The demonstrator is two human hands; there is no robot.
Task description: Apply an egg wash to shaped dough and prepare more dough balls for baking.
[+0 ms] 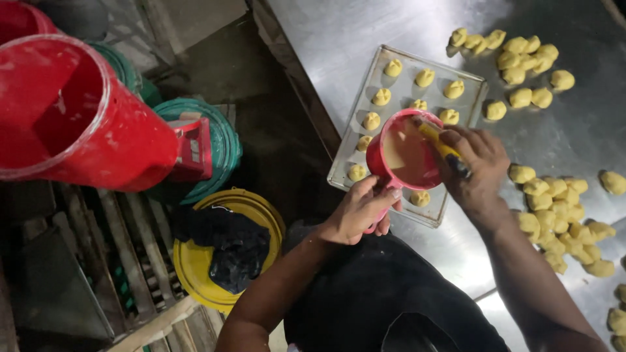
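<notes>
Two hands work above the baking tray [365, 98]: left hand [360, 210] grips a red cup [404, 156] of pale wash (nearly brimful), right hand [475, 161] pinches a brush [442, 148]; tilting could spill onto the dough pieces [381, 96].

Bare forearms, dark black garment below

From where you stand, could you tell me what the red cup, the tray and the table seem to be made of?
Red cup: probably plastic, an even matte red. Tray: thin metal, likely aluminium, a dull grey sheen. Table: apparently stainless steel, brushed with smeared reflections.
</notes>
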